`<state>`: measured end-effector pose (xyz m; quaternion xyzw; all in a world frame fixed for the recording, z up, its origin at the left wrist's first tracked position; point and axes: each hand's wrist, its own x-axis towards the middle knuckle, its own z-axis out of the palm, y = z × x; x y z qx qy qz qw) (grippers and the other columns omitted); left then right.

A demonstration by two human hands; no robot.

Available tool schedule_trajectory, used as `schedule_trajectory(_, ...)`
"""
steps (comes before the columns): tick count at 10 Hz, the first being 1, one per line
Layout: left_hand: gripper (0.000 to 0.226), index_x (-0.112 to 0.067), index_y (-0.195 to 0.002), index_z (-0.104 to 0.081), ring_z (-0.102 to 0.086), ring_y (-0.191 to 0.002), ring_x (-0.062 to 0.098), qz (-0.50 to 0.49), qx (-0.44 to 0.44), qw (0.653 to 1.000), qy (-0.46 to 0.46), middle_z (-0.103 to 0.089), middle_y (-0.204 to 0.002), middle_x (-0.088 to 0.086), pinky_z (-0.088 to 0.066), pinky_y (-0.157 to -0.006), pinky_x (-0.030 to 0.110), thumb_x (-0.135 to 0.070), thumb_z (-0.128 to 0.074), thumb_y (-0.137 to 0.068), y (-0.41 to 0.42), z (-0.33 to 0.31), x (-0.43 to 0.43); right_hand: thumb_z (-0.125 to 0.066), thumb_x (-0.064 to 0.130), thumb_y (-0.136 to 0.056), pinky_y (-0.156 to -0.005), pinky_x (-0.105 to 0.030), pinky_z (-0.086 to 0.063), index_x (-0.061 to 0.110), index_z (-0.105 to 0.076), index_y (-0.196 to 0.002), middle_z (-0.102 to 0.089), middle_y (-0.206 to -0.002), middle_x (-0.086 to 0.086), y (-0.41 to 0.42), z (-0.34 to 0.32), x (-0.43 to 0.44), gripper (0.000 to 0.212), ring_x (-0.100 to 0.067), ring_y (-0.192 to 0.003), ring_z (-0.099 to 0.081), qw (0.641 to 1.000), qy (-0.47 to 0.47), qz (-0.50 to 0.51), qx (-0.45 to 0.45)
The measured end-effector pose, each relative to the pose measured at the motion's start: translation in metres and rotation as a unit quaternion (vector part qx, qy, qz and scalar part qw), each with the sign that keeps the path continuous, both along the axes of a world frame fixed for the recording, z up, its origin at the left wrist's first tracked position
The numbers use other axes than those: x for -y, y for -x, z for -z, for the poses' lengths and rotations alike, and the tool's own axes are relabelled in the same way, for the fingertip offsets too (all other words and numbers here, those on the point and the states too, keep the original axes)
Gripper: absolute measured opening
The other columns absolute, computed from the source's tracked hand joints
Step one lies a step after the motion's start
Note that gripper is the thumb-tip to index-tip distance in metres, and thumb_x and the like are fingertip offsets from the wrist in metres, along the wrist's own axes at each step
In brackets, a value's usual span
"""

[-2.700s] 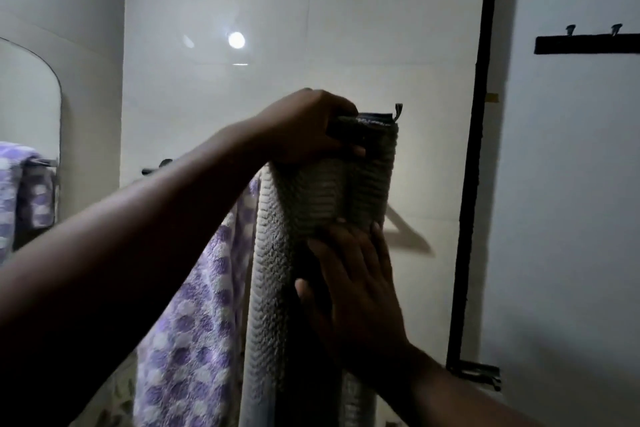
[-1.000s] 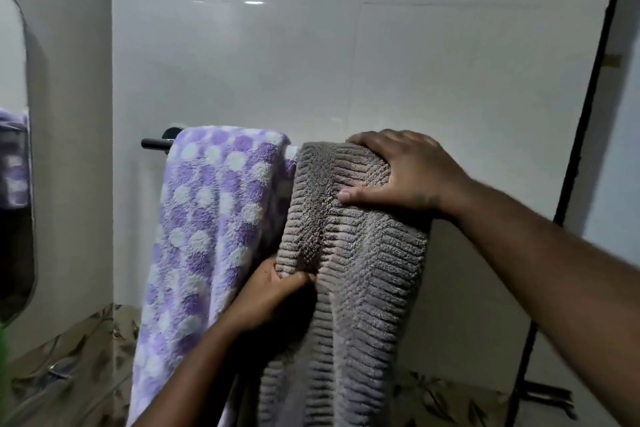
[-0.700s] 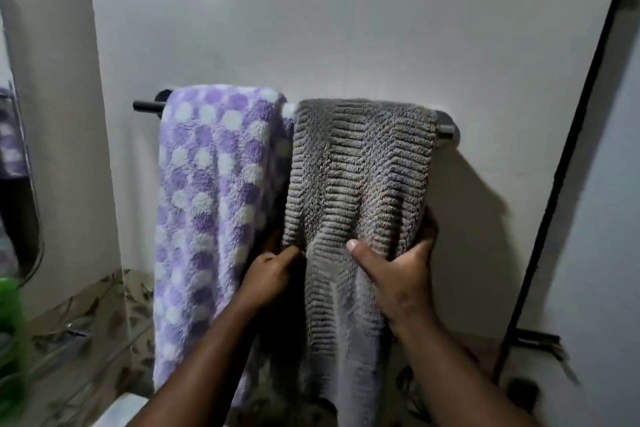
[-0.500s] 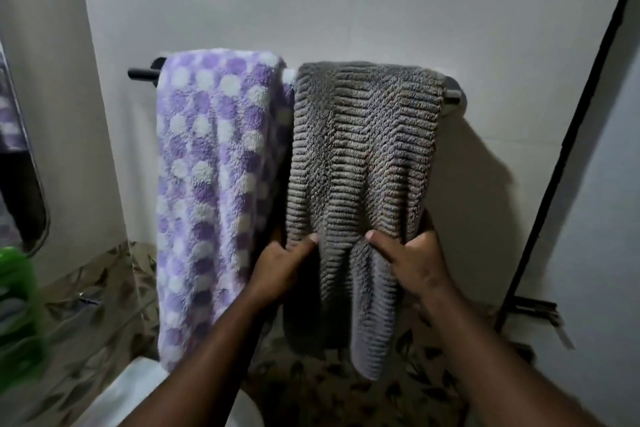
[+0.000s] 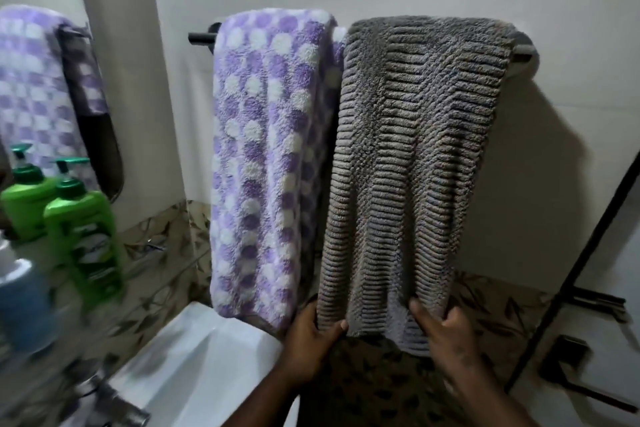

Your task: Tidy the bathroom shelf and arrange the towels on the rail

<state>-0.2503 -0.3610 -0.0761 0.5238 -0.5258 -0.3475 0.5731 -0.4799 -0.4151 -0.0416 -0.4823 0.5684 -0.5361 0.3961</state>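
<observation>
A grey ribbed towel hangs over the dark wall rail, to the right of a purple and white dotted towel that hangs on the same rail. My left hand pinches the grey towel's lower left corner. My right hand grips its lower right edge. Both hands hold the towel near its bottom hem, and the rail's right end shows past the towel.
A green pump bottle and a blurred blue bottle stand on the shelf at the left, below a mirror. A white basin lies below the towels. A black glass-screen frame runs down the right side.
My hands have slid down the grey towel from its middle to its bottom hem. The view has tilted down and left, bringing the bottles and basin into sight.
</observation>
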Motion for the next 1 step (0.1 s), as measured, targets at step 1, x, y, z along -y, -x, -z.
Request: schedule_trajectory(1, 0.034, -0.014, -0.115, -0.069, -0.071, -0.109, 0.008, -0.018, 0.040, 0.999, -0.017, -0.077, -0.111, -0.010, -0.055, -0.098, 0.031, -0.021, -0.074, -0.082, 0.0026, 0.0168, -0.0215, -0.086, 0.015, -0.079, -0.056, -0.034, -0.049, 0.002, -0.061, -0.068, -0.066, -0.062, -0.012, -0.0030, 0.0359, -0.0005, 0.029, -0.022, -0.061, -0.062, 0.999, -0.040, 0.015, -0.026)
